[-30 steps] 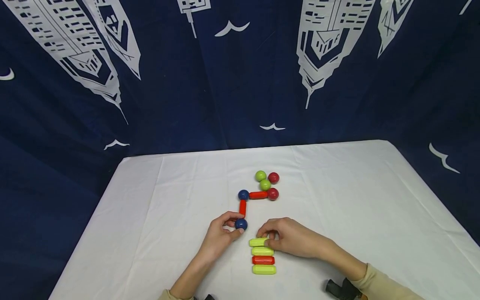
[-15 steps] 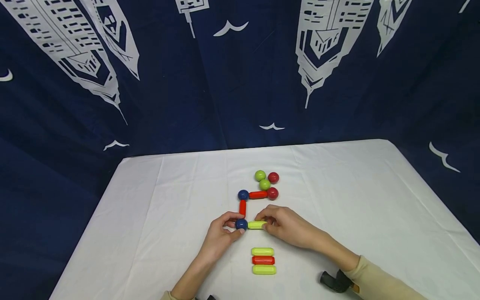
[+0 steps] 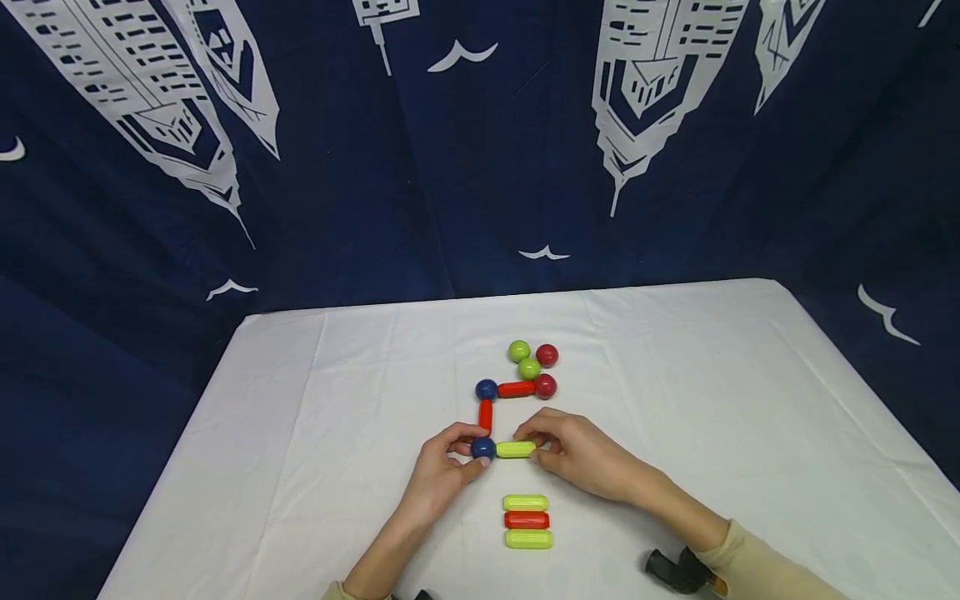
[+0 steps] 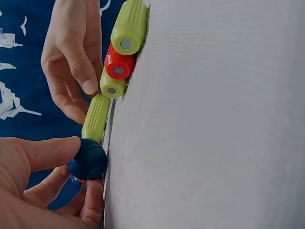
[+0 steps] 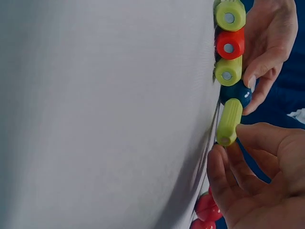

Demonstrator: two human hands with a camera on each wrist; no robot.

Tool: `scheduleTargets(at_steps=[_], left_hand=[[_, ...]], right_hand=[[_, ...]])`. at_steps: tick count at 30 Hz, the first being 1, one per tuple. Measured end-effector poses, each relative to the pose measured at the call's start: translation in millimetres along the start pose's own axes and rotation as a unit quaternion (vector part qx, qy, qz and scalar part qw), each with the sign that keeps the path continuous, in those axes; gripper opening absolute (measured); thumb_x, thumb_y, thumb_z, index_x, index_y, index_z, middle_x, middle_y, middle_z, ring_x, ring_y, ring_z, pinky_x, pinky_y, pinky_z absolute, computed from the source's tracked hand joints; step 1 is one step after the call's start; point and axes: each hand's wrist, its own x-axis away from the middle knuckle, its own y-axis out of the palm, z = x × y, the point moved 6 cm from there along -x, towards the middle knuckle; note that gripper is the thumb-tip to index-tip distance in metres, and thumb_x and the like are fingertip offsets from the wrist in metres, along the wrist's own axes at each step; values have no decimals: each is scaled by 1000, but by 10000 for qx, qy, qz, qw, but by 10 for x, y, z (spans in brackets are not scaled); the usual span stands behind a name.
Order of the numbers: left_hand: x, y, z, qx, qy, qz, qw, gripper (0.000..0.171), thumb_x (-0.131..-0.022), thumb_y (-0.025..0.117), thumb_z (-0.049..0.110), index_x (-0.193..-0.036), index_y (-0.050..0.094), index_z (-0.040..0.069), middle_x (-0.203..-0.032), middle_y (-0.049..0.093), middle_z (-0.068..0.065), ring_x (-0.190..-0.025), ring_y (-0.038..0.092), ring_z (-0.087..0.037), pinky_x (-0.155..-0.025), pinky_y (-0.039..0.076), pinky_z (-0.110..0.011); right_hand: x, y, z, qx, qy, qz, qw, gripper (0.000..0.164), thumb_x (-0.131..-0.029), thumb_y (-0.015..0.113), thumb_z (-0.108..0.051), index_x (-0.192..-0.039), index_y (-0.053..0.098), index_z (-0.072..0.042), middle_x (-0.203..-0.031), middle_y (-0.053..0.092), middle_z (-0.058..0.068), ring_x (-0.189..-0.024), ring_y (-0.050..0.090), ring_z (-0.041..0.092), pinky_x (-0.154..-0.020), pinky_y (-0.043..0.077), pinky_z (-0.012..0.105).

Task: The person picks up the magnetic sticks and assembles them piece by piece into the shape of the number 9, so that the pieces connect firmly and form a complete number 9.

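My left hand (image 3: pixel 444 468) pinches a blue ball (image 3: pixel 483 448) between thumb and fingers; the left wrist view shows the thumb (image 4: pixel 57 152) on its side. A yellow-green magnetic rod (image 3: pixel 515 450) points right from this ball, its near end against it. At the rod's other end is my right hand (image 3: pixel 581 454), with thumb and fingertips at its sides. A red rod (image 3: pixel 486 417) runs from the held ball up to a second blue ball (image 3: pixel 487 389). From there another red rod (image 3: pixel 516 389) reaches a red ball (image 3: pixel 545 386).
Below the hands lie a yellow-green rod (image 3: pixel 526 502), a red rod (image 3: pixel 527 520) and another yellow-green rod (image 3: pixel 528 540), side by side. Two green balls (image 3: pixel 519 351) and a loose red ball (image 3: pixel 547 355) sit farther back on the white tablecloth (image 3: pixel 360 375). A dark patterned curtain (image 3: pixel 337 208) hangs behind.
The right hand took the top yellow-green rod from the row and moved it up to the held blue ball. Since then that hand has slid slightly toward the rod's right end. The left hand stays.
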Motion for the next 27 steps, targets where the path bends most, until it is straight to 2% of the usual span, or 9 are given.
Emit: scheduleTargets(at_steps=[4, 7, 18, 22, 27], left_hand=[[4, 0, 1, 48, -63, -1, 10000, 32, -81, 75, -1, -112, 69, 7, -94, 62, -5, -88, 52, -22, -62, 41, -22], [5, -4, 4, 74, -86, 5, 9999, 32, -81, 75, -1, -112, 69, 7, -95, 62, -6, -88, 52, -22, -62, 41, -22], [2, -2, -7, 143, 23, -4, 9999, 32, -81, 74, -3, -111, 69, 5, -93, 62, -6, -86, 52, -21, -60, 42, -21], [-7, -3, -16, 135, 28, -4, 9999, 31, -81, 74, -4, -110, 69, 4, -93, 62, -6, -86, 52, -21, -61, 42, -20], [-5, -6, -18, 132, 34, -6, 9999, 31, -81, 74, -4, -111, 69, 4, -93, 62, -6, -86, 52, -21, -61, 42, -20]], right_hand=[[89, -51, -19, -34, 56, 192, 9998, 27, -89, 67, -1, -110, 70, -17, -100, 63, -7, -89, 58, 7, -79, 52, 29], [152, -54, -39, -123, 103, 159, 9997, 24, -90, 67, -3, -109, 70, -17, -98, 64, -8, -87, 58, 7, -78, 51, 28], [234, 224, -55, -539, 423, -921, 9934, 18, -89, 72, -16, -107, 70, -20, -92, 63, -15, -82, 57, 6, -71, 48, 23], [226, 284, -77, -497, 395, -1047, 9925, 18, -89, 73, -15, -106, 70, -19, -90, 62, -16, -80, 56, 4, -72, 48, 23], [241, 286, -127, -129, 257, -1127, 9932, 20, -90, 72, -14, -110, 71, -13, -91, 59, -18, -82, 54, 2, -75, 47, 23]])
